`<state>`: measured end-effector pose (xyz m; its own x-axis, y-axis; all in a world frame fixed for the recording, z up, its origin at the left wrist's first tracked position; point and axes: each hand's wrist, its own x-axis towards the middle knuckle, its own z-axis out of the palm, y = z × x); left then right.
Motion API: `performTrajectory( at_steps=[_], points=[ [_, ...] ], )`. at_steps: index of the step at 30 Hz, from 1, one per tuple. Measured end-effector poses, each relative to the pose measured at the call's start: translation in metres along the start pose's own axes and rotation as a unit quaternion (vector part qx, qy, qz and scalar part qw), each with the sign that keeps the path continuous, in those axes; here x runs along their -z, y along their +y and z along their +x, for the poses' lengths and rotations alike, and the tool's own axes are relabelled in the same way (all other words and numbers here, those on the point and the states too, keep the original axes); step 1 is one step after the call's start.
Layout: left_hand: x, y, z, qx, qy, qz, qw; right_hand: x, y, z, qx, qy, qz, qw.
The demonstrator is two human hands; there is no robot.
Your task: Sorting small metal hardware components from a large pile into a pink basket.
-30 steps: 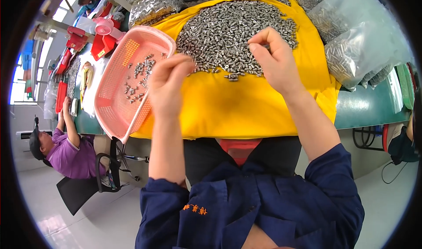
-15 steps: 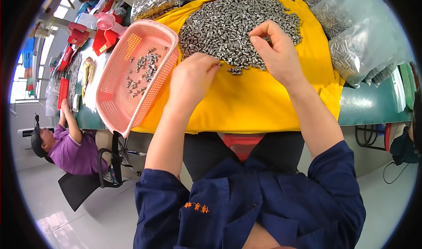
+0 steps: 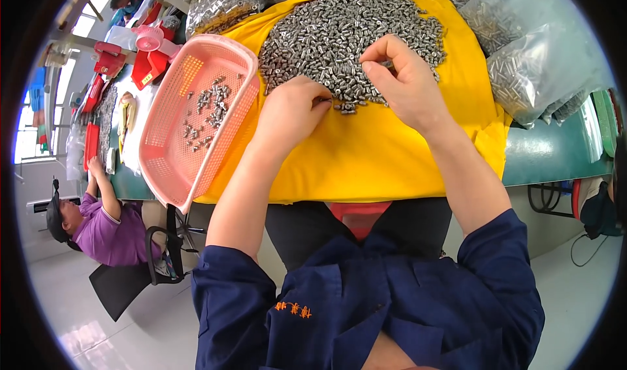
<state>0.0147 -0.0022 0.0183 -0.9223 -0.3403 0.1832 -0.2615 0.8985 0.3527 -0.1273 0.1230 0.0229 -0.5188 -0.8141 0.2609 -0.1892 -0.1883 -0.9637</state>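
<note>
The left hand (image 3: 289,112) and right hand (image 3: 410,89) nearly pinch, contents unclear, by metal pieces (image 3: 326,37) at twelve o'clock. The basket (image 3: 163,149) sits at ten, probably for reach.

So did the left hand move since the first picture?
Yes. Against the pink basket, the left hand moved right, to the near edge of the metal pile.

I count one pink basket (image 3: 160,138) on my left with dozens of small metal parts (image 3: 212,99) in it, one yellow cloth (image 3: 372,164), and on that one heap (image 3: 326,40), too many to number. At least two clear bags (image 3: 526,76) sit right, one pink fan (image 3: 149,39) far left.
</note>
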Motion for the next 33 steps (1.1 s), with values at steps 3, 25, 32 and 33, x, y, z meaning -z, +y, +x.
performTrajectory(
  at_steps=[3,25,32,33],
  points=[
    [0.000,0.008,0.002,0.113,0.020,-0.207,0.972,0.001,-0.002,0.000,-0.013,-0.037,-0.042,0.998],
    [-0.017,0.005,0.003,0.135,0.045,-0.586,0.798,-0.005,-0.002,-0.004,0.008,-0.070,-0.122,0.990],
    [-0.018,0.006,0.002,0.131,0.047,-0.585,0.799,-0.006,-0.009,-0.004,-0.007,-0.104,-0.135,0.985],
    [-0.018,0.006,0.002,0.130,0.049,-0.584,0.800,-0.005,-0.010,-0.004,-0.003,-0.113,-0.177,0.978]
  ],
)
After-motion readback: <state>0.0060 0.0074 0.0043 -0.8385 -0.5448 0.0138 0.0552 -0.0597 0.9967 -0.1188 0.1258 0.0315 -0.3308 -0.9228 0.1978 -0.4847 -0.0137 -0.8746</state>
